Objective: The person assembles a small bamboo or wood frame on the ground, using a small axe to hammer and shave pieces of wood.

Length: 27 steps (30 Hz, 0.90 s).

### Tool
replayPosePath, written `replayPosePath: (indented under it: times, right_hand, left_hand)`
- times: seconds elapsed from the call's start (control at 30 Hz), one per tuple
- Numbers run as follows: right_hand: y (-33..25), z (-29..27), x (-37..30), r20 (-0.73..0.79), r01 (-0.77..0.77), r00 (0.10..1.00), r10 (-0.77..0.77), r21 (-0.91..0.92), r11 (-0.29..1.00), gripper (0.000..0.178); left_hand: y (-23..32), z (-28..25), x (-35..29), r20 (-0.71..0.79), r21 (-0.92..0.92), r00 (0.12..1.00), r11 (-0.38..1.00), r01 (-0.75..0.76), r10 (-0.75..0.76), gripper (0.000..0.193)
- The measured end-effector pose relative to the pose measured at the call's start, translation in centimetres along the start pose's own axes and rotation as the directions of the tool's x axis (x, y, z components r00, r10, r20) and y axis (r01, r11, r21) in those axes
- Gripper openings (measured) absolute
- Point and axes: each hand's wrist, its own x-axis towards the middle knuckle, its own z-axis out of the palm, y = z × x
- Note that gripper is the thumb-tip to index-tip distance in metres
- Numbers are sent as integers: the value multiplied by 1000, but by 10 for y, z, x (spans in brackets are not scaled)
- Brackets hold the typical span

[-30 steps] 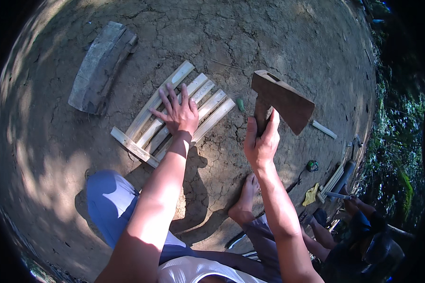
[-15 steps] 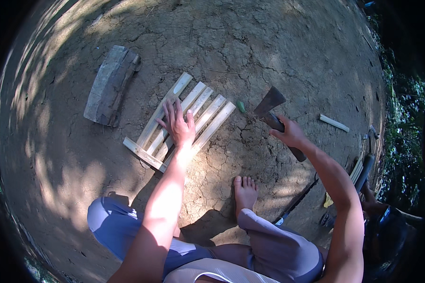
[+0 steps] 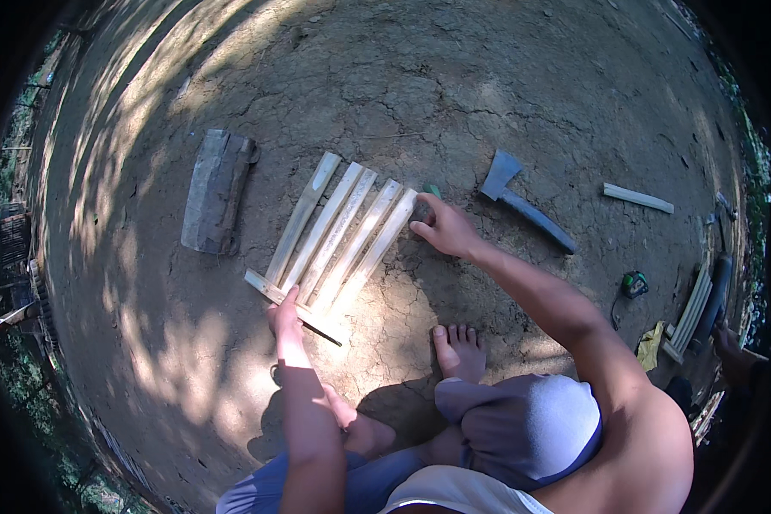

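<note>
A small rack of pale wooden slats (image 3: 339,224) lies on the ground before me, several slats side by side joined to a crosspiece (image 3: 264,285) at the near end. My left hand (image 3: 284,319) grips this crosspiece, thumb on top, the other fingers largely hidden. At the far end of the rightmost slat, my right hand (image 3: 447,228) touches the tip with its index finger. Its thumb stands apart, with nothing visible between them. The hatchet (image 3: 531,214) rests on the ground to the right, out of my hands.
A split log block (image 3: 216,193) lies at left. On the right are a loose wooden strip (image 3: 638,198), a tape measure (image 3: 634,284), a yellow scrap (image 3: 649,346) and another bundle of slats (image 3: 690,313). Another person's hand (image 3: 730,344) shows at the right edge. My bare foot (image 3: 460,351) is close by.
My right hand has let go of the hatchet and moved left to the slats. My left hand has drawn back from on top of the slats to the crosspiece.
</note>
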Motion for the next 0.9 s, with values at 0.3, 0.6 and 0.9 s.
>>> replayPosePath:
  times: [0.3, 0.6, 0.9]
  right_hand:
    - [-13, 37, -71, 7, 211, 977, -215, 153, 965, 75]
    - [59, 15, -256, -262, 54, 965, -20, 125, 991, 56]
    - [110, 27, -400, -429, -407, 721, 544, 375, 833, 53]
  left_hand:
    - [32, -23, -24, 183, -289, 950, 937, -193, 253, 46]
    - [197, -5, -117, 45, 58, 817, 815, -576, 574, 64]
    - [286, 65, -160, 202, 418, -137, -211, -884, 970, 58]
